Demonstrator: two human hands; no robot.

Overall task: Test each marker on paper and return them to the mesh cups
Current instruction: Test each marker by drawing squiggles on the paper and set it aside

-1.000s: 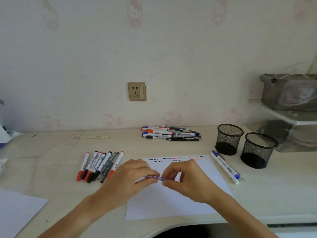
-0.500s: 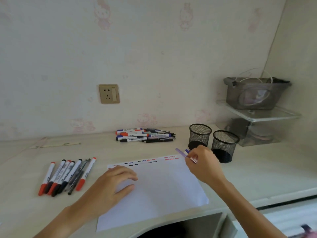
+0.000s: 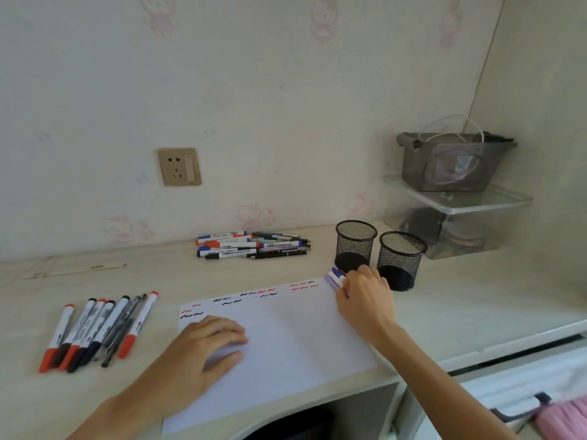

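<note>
On the white sheet of paper (image 3: 286, 338), at its left part, the left hand (image 3: 203, 350) rests flat with relaxed fingers and holds nothing. Just past the paper's upper right corner, the right hand (image 3: 365, 296) has its fingers curled on a small bunch of purple and blue-capped markers (image 3: 335, 279) which lie on the desk; I cannot tell if it grips them. Their long axis runs from this corner back under the hand. Right of the paper stand two black mesh cups (image 3: 401, 260), touching nothing, close to the right hand, so this hand is the nearer one.
</note>
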